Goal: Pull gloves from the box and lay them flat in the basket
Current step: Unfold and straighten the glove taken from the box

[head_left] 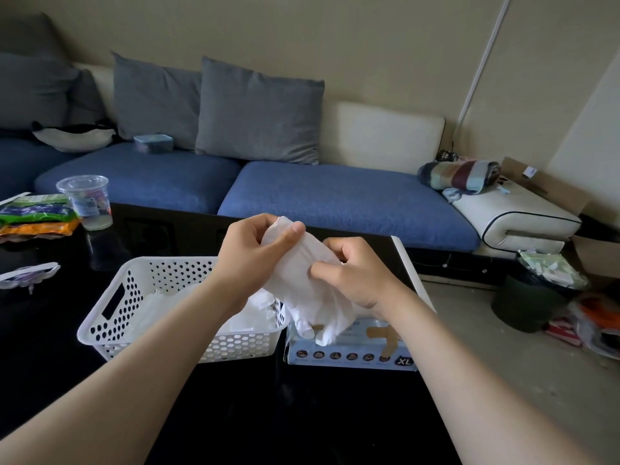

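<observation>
White latex, thin and crumpled, hangs between both my hands: one disposable glove (302, 280), held up above the gap where the perforated white basket (110, 317) meets the glove box (349, 350). My left hand (250, 260) pinches the cuff end at the top, thumb pressed over the rolled edge, and my right hand (352, 273) is closed on the side of the palm section a little lower. So both hands are clamped on the same glove, close together, and I'd say that's to spread it open, because it has to go down flat and right now it's wrinkled. Its fingers dangle down and brush the top of the box.

Basket sits on my left, box on my right, touching or nearly so on the black glossy table (235, 414). That keeps the carry short. Gloves already lie in the basket (241, 317), a pale layer across the bottom, so I judge the job well under way, with this one next to go across.

Writing now: the box front shows "XL" in a dark badge at the lower right, a row of small round icons, and a tan hand graphic. Smaller print is too blurred to read.
</observation>
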`<state>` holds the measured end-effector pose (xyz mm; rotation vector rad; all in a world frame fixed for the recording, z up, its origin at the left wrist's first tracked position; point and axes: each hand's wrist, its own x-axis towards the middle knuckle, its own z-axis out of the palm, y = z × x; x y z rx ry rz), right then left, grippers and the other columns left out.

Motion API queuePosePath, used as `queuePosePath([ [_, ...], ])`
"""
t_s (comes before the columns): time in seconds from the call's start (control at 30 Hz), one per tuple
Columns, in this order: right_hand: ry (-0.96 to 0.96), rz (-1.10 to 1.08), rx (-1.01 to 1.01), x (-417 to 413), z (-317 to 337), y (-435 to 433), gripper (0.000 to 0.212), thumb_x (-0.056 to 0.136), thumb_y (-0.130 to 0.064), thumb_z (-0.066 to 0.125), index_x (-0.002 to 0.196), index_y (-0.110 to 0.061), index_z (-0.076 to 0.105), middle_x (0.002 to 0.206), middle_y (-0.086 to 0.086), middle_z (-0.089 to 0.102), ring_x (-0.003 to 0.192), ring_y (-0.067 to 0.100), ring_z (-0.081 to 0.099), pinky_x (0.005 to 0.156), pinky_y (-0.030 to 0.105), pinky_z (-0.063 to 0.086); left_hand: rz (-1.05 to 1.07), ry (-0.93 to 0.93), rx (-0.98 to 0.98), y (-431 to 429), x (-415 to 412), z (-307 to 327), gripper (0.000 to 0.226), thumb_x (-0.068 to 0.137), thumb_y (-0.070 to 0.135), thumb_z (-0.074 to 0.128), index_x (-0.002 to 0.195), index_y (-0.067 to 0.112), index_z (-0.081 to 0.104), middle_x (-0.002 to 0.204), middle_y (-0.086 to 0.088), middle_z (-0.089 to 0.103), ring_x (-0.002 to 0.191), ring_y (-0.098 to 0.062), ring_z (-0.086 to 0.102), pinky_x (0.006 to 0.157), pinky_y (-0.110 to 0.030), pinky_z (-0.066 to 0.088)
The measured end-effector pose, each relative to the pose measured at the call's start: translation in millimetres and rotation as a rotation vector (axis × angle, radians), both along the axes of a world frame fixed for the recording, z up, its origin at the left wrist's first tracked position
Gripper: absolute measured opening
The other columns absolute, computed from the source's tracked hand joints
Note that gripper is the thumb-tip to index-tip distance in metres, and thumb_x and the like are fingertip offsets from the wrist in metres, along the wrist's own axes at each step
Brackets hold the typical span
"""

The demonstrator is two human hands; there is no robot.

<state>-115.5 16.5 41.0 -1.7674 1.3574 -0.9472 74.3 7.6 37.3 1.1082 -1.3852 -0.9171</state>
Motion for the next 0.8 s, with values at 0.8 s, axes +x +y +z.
queuePosePath([
  [0.8, 0.013, -0.116, 0.154, 21, -10, -19, 0.009, 0.085, -0.028, 0.086, 0.087, -0.021, 0.082, 0.086, -0.003, 0.081, 0.084, 0.016, 0.077, 0.082, 0.036, 0.061, 0.109, -0.152, 0.295, 0, 56, -3, 0.036, 0.11, 0.05, 0.038, 0.112, 0.019, 0.056, 0.103, -0.004, 0.062, 0.088, -0.02, 0.062, 0.066, -0.037, 0.054],
])
